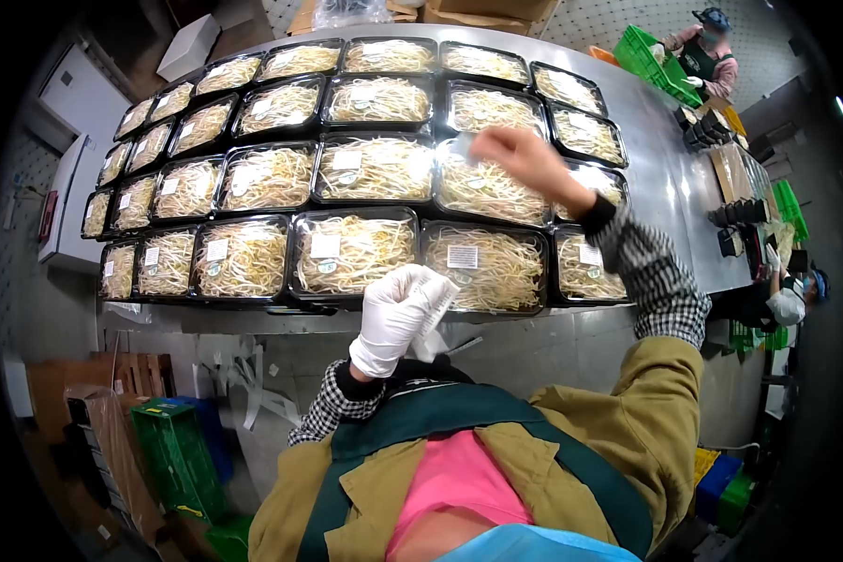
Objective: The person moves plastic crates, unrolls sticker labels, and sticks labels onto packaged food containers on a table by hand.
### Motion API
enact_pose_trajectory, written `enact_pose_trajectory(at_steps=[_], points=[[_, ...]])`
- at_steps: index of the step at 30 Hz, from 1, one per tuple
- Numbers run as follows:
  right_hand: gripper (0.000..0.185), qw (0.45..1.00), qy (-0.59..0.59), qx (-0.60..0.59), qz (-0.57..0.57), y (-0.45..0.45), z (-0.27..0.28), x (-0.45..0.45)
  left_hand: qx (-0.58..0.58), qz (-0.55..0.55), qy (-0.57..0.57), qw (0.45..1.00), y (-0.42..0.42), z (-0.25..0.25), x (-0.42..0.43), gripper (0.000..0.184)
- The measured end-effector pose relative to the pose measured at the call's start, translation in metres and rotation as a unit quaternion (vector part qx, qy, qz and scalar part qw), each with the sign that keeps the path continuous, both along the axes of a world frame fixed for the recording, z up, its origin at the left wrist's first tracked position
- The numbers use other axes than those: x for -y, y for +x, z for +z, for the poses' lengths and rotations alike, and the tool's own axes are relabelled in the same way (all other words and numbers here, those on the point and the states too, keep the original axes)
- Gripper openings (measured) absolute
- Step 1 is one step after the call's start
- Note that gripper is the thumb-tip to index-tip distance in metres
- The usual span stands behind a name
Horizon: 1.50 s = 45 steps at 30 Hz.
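Note:
Black trays of bean sprouts (356, 248) under clear lids stand in rows on the metal table. Most lids carry a white label (325, 246). My left hand (391, 318), in a white glove, is closed around a strip of printed labels (435, 314) at the table's front edge. The strip's tail hangs below the fingers. My right hand (520, 161), bare and slightly blurred, reaches over a tray (487, 197) in the second row from the front. Its fingers pinch a small pale label (463, 143) above that lid.
The metal table (670, 201) extends to the right, with stacked black containers (740, 214) along its side. Two people work at the right, one beside a green crate (648, 64). Paper strips (258, 389) hang below the front edge. Another green crate (180, 459) stands lower left.

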State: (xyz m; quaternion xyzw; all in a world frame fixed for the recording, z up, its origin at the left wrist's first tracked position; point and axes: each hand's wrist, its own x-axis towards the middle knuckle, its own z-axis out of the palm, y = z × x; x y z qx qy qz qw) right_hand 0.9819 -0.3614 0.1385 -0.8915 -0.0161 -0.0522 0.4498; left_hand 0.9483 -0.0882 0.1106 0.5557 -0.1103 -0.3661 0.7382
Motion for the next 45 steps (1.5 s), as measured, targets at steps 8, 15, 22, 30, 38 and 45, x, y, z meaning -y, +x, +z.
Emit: enact_pose_trajectory(at_steps=[8, 15, 22, 30, 38, 45], points=[[0.032, 0.928, -0.355, 0.063, -0.094, 0.110, -0.073, 0.098, -0.016, -0.071, -0.049, 0.996, -0.022, 0.007, -0.023, 0.028], [0.027, 0.902, -0.372, 0.157, -0.151, 0.090, -0.058, 0.078, 0.040, -0.007, -0.067, 0.997, -0.022, 0.001, -0.030, 0.008], [0.016, 0.952, 0.195, -0.153, 0.179, -0.080, 0.012, -0.100, 0.130, 0.148, -0.094, 0.976, -0.017, -0.022, -0.006, 0.027], [0.022, 0.955, -0.268, 0.100, -0.078, -0.023, -0.036, 0.025, -0.044, -0.113, -0.135, 0.983, -0.030, -0.003, -0.005, 0.021], [0.019, 0.960, -0.256, 0.057, -0.099, 0.007, -0.059, 0.000, -0.036, -0.150, -0.136, 0.979, -0.021, -0.004, -0.032, 0.022], [0.022, 0.994, 0.017, -0.101, -0.022, -0.063, -0.003, -0.068, 0.058, 0.022, -0.126, 0.990, -0.027, -0.029, -0.020, 0.009]])
